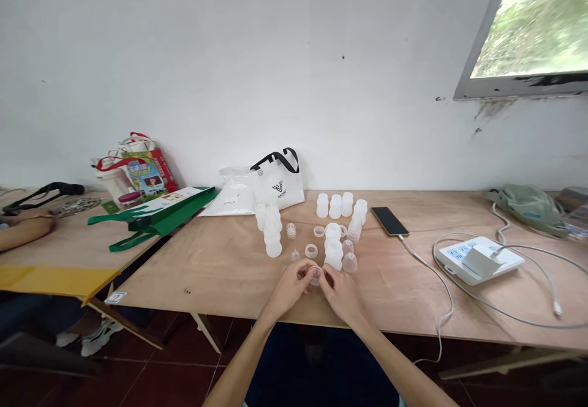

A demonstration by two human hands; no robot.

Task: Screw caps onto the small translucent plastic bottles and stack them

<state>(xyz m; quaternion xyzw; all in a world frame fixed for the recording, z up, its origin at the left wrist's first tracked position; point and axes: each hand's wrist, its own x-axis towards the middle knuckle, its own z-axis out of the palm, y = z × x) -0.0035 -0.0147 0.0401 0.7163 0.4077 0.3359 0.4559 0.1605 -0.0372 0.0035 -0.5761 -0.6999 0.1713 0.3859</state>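
Near the table's front edge my left hand (294, 283) and my right hand (339, 287) meet, fingers pinched on a small translucent bottle ring (316, 268) from both sides. What sits inside the ring is partly hidden by my fingers. Just beyond them lie a loose ring (311, 251), another ring (318, 231) and a clear teat (295, 254). A second teat piece (291, 230) stands farther back. Frosted white bottles (273, 243) are lined up on the left, with more bottles (333, 253) right of my hands. Clear domed caps (350, 262) lie beside these.
A black phone (390, 221) on a cable and a white power strip (478, 260) are to the right. White bags (280, 180) lean at the wall. A green bag (158, 217) bridges to the left table, where another person's arm (27, 231) rests.
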